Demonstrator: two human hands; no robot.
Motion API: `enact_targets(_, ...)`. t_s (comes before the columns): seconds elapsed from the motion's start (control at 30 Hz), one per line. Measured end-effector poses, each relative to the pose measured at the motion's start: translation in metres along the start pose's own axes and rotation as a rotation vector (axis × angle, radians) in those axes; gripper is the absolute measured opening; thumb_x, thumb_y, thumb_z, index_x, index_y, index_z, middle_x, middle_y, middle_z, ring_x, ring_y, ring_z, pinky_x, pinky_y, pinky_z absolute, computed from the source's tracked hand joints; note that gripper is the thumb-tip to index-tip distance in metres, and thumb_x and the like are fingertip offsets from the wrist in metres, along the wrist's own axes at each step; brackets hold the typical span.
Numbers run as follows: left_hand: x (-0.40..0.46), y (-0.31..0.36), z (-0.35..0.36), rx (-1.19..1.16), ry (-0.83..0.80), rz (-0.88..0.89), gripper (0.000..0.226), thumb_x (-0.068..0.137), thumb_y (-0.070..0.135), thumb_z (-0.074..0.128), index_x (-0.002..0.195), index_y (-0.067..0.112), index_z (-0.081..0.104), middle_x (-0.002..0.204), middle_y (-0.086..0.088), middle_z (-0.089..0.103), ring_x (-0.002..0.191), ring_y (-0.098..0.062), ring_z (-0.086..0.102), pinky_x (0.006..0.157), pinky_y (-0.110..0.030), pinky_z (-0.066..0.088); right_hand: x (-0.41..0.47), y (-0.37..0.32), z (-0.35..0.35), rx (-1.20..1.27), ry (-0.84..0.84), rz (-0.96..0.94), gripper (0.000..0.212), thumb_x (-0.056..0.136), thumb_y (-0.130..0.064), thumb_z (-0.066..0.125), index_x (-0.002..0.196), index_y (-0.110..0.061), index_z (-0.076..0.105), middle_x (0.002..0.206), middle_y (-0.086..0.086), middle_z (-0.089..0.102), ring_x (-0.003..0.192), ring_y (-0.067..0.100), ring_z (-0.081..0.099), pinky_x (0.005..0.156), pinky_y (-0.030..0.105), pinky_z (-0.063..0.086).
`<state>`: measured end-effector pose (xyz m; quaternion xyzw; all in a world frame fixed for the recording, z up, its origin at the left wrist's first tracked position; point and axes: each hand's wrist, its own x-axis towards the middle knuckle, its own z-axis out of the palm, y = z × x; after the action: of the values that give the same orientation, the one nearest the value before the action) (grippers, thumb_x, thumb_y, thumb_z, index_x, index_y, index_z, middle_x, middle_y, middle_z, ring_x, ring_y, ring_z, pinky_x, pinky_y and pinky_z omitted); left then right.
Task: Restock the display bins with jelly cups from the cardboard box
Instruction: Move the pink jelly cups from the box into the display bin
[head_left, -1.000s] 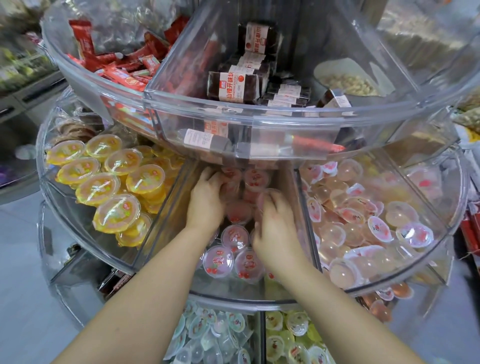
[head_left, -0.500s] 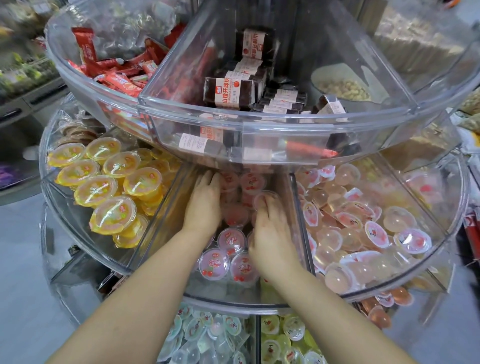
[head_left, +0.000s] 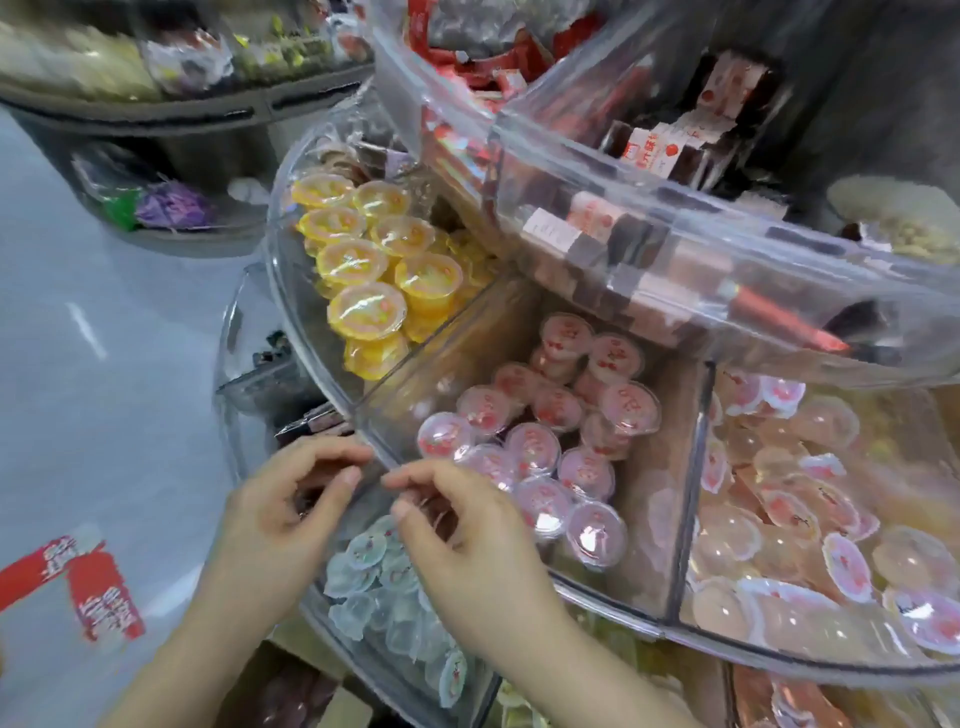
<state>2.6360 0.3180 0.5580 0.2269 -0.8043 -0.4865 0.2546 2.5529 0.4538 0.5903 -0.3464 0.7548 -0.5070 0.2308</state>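
1. The left hand hovered at 7 o'clock, outside the clear bin's rim, fingers loosely curled, holding nothing.
2. The right hand hung just beside it, fingers loosely bent, also holding nothing.
3. Yellow jelly cups filled the 11 o'clock compartment.
4. Pink jelly cups stood in the centre compartment.
5. Loose pale cups lay heaped at 3 o'clock.
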Motion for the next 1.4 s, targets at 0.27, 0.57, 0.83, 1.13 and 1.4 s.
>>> enact_targets(0.27, -0.21, -0.139, -0.053, -0.144, 0.628, -0.779, 0.037, 0.086, -0.003, 0.058, 0.07, 0.029, 0.068, 0.073, 0.011, 0.073, 0.068, 0.01, 0.062, 0.062, 0.0, 0.043, -0.031, 0.056, 0.148, 0.131, -0.68, 0.296, 0.025, 0.089, -0.001, 0.053, 0.083, -0.024, 0.061, 0.066, -0.006, 0.051, 0.059, -0.001, 0.047, 0.059, 0.01, 0.037)
enact_targets(0.57, -0.348, -0.364, -0.025, -0.063, 0.472, -1.203, 0.03, 0.088, -0.004, 0.052, 0.076, 0.023, 0.057, 0.078, 0.003, 0.061, 0.08, -0.018, 0.057, 0.067, -0.017, 0.042, -0.069, 0.287, 0.344, -0.536, -1.083, 0.544, 0.023, 0.091, -0.007, 0.045, 0.107, -0.008, 0.062, 0.099, 0.01, 0.063, 0.095, 0.021, 0.058, 0.068, 0.019, 0.035)
enact_targets(0.83, -0.38, -0.582, 0.043, -0.039, 0.228, -1.377, 0.022, 0.086, 0.011, 0.06, 0.109, 0.01, 0.059, 0.104, -0.006, 0.063, 0.091, -0.019, 0.057, 0.082, -0.025, 0.044, -0.04, 0.503, 0.493, -0.89, -1.141, 0.274, 0.032, 0.085, -0.01, 0.053, 0.116, -0.013, 0.06, 0.118, 0.015, 0.062, 0.111, 0.031, 0.056, 0.092, 0.031, 0.044)
enact_targets(1.13, -0.38, -0.727, 0.105, 0.382, -0.133, -1.357, 0.051, 0.086, 0.027, 0.059, 0.132, 0.015, 0.04, 0.134, -0.01, 0.046, 0.126, -0.029, 0.038, 0.1, -0.037, 0.034, -0.038, 0.625, 0.591, -1.323, -1.303, -0.652, 0.04, 0.094, -0.022, 0.038, 0.134, -0.019, 0.041, 0.146, 0.017, 0.024, 0.127, 0.039, 0.031, 0.093, 0.043, 0.038)
enact_targets(1.4, -0.387, -0.74, 0.112, 0.828, -0.187, -1.121, 0.039, 0.083, 0.032, 0.057, 0.116, 0.014, 0.047, 0.119, -0.006, 0.055, 0.115, -0.025, 0.044, 0.095, -0.033, 0.032, -0.028, 0.633, 0.596, -1.261, -1.318, -0.913, 0.039, 0.092, -0.021, 0.04, 0.129, -0.01, 0.047, 0.138, 0.011, 0.045, 0.129, 0.032, 0.033, 0.103, 0.037, 0.026)
